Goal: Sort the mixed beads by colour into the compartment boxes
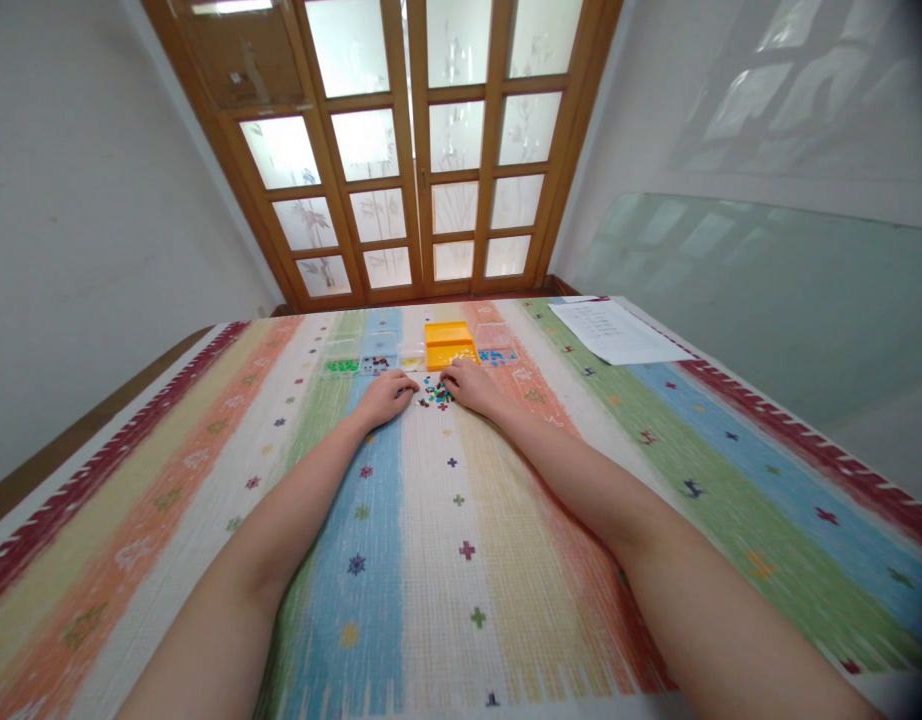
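Note:
Both my arms reach far out over a striped, many-coloured cloth (461, 560). My left hand (386, 394) and my right hand (470, 383) rest on the cloth on either side of a small pile of tiny coloured pieces (434, 392). The fingers of each hand are curled down toward the pile; whether they pinch a piece is too small to tell. Just beyond the hands stands an orange tray (447, 342) with small pieces in it.
Clear small boxes with green (342, 366), dark (376, 363), yellow (411, 358) and blue (497, 354) pieces flank the orange tray. A white printed sheet (609, 330) lies at the far right. Behind stand wooden glazed doors (423, 150); a glass panel (776, 300) leans at the right wall.

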`<state>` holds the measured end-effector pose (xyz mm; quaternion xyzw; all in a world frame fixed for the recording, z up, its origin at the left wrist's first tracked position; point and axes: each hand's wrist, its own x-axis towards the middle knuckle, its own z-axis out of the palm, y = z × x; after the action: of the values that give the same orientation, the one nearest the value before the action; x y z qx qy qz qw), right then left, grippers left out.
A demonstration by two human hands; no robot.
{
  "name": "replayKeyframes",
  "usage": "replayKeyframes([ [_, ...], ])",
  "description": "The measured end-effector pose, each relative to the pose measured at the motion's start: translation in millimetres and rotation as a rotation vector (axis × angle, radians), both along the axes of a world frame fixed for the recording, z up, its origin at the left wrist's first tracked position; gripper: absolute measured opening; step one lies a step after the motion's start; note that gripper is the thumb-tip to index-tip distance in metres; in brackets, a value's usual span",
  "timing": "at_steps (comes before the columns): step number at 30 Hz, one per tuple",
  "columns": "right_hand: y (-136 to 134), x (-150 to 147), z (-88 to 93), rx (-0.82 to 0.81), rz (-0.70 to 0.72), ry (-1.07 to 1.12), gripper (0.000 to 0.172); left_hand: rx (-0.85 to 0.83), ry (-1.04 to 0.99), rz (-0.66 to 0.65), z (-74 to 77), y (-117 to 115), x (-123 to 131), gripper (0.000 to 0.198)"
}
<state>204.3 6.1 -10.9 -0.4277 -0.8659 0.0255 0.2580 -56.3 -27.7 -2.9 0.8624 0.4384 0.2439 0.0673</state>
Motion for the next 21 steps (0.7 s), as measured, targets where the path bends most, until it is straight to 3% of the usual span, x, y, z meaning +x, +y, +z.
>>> replayKeyframes([
  [21, -5.0, -0.8, 7.9, -0.063, -0.027, -0.071, 0.022, 0.003, 0.001, -0.006, -1.0, 0.7, 0.0, 0.028],
])
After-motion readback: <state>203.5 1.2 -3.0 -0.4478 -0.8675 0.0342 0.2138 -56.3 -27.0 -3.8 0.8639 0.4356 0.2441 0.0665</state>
